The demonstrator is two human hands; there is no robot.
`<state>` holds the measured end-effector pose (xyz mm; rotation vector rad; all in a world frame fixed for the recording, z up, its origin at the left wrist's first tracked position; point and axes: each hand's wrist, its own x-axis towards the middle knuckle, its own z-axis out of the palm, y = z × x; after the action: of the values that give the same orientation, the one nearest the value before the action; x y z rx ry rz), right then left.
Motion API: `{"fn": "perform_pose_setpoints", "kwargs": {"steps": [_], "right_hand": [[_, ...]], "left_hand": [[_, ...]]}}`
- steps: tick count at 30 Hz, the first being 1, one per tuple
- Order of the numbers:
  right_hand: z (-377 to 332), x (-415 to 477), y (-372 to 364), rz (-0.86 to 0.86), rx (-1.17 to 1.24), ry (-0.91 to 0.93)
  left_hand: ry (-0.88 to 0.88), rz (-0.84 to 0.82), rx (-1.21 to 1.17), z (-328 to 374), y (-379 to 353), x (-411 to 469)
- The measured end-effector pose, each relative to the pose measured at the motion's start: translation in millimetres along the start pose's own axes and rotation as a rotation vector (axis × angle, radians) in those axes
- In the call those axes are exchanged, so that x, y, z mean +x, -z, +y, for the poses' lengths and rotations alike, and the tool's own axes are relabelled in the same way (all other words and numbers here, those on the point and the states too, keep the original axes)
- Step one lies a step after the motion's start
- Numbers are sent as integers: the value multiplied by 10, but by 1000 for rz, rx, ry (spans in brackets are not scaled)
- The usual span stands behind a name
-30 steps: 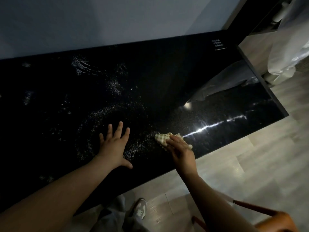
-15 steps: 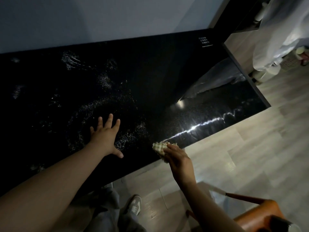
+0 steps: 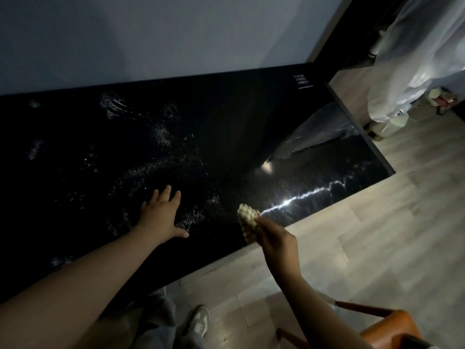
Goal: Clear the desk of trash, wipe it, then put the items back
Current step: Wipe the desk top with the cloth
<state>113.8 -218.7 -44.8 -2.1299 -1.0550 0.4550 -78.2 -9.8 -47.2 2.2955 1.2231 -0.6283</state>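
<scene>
The black glossy desk (image 3: 226,117) fills the middle of the view, with wet streaks and fine white specks across its top. My left hand (image 3: 161,214) lies flat on it with fingers spread, near the front edge. My right hand (image 3: 273,239) grips a bunched cream checked cloth (image 3: 247,220) and holds it just above the desk's front edge, to the right of my left hand. The cloth looks lifted off the surface.
An orange chair (image 3: 387,328) with a wooden frame stands at the bottom right on the pale wood floor (image 3: 377,235). White fabric (image 3: 412,59) hangs at the top right over small items on the floor. A small white label (image 3: 300,80) sits at the desk's far right corner. My shoe (image 3: 198,322) is below.
My right hand has drawn the cloth from the desk top back to the front edge and raised it. My left hand has stayed flat on the desk. The view has shifted slightly.
</scene>
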Motion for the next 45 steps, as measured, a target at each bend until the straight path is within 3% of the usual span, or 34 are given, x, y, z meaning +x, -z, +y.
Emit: {"fn": "perform_pose_setpoints", "kwargs": {"steps": [16,35,45], "right_hand": [[-1295,1513,-724,-52,78,115],[-1822,3974,-1765,-179,-104,387],[-1963,4600,-2248,-257,-214,461]], "left_hand": [[77,122,-87,-963,859,377],[235,66,-122,-1387,1252,1399],[262,48,-86,-1401,1178,1509]]}}
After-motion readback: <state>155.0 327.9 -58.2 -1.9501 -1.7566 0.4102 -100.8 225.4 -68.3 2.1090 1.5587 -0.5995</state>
